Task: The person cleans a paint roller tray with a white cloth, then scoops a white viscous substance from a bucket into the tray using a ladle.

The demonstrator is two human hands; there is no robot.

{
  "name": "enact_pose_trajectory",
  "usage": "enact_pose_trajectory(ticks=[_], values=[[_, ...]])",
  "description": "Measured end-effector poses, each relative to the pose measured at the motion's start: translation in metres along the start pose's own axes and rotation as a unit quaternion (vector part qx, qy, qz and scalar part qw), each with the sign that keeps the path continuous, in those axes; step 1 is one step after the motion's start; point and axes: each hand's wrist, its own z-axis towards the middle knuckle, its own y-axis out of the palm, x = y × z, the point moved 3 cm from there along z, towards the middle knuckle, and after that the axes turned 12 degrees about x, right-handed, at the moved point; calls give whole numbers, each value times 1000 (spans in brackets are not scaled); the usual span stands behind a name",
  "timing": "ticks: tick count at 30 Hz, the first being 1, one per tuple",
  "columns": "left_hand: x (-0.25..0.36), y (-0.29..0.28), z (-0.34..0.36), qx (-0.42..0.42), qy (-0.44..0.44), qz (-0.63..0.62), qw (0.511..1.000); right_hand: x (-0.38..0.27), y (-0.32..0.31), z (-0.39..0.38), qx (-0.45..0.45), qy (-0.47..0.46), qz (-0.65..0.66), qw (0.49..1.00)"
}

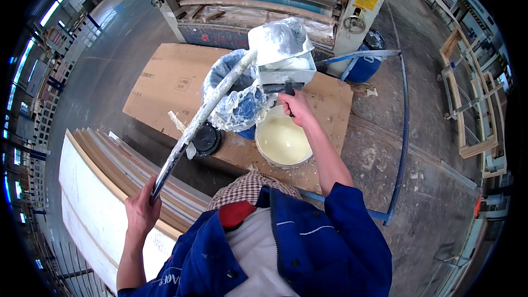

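My left hand (144, 209) is closed around the lower end of a long-handled dipper (201, 115), whose pole is smeared with white. Its white-coated scoop (278, 37) is tilted over a pale box-shaped container (287, 76) with white stuff in it. The container's dark handle is in my right hand (296, 107), fingers wrapped round it. Below that hand stands a white bucket (284, 138) of cream-coloured liquid. Left of the bucket, a blue drum (242, 111) is lined with clear plastic crusted in white. Part of its opening is hidden behind the pole.
Cardboard (165, 85) covers the floor under the containers. A roller machine (256, 5) stands ahead, and a blue barrel (363, 66) is beside it. Stacked boards (104, 187) are at left, near a black lid (207, 139). A blue metal bar (406, 132) bounds the right; wooden frames (467, 93) lie beyond.
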Motion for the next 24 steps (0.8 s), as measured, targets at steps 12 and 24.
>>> enact_pose_trajectory(ticks=[12, 24], values=[[-16, -17, 11, 16, -21, 35, 999, -8, -21, 18, 24, -17, 36, 999], [-47, 2, 61, -100, -45, 63, 992, -22, -33, -14, 30, -40, 32, 998]])
